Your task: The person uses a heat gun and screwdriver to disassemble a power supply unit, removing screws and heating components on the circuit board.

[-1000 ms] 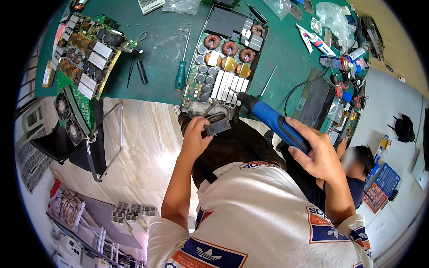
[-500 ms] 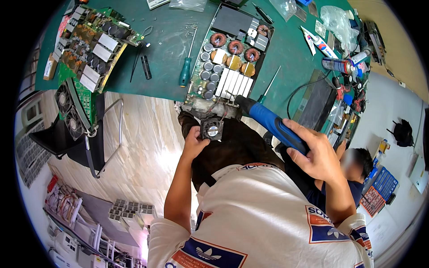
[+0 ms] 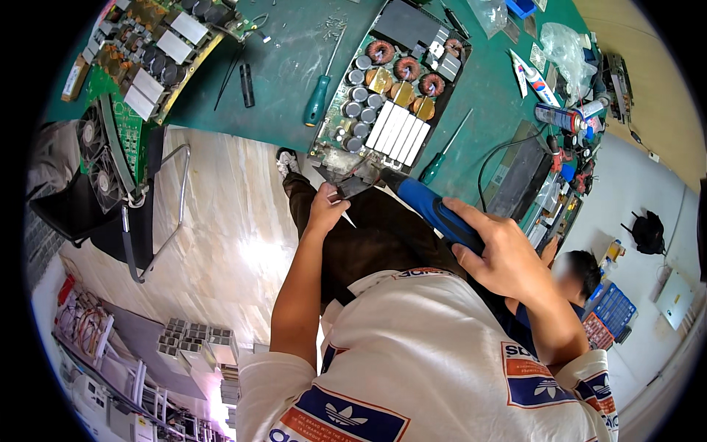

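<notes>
A long circuit board point(image 3: 383, 103) with capacitors, three or more copper coils and pale heatsink bars lies at the bench's front edge, its lower end jutting over. My left hand point(image 3: 325, 210) grips a dark small fan point(image 3: 348, 190), seen nearly edge-on at that end. My right hand point(image 3: 490, 250) is closed round a blue and black handheld power tool point(image 3: 427, 206), whose front points at the board's lower edge beside the fan; its tip is too small to make out. A green-handled screwdriver point(image 3: 434, 163) lies right of the board, another point(image 3: 318, 99) left of it.
Green bench point(image 3: 280, 66) holds another board assembly with fans point(image 3: 158, 62) at left, glue tubes, a spray can point(image 3: 560, 116) and clutter at right. A black chair point(image 3: 66, 199) stands below left. A co-worker point(image 3: 574, 280) is at my right, a hand near the bench.
The view has shifted, lifting the bench's contents in the picture. The fan in my left hand turned face-up, then tilted edge-on again. My right hand and tool stay at the board's lower edge.
</notes>
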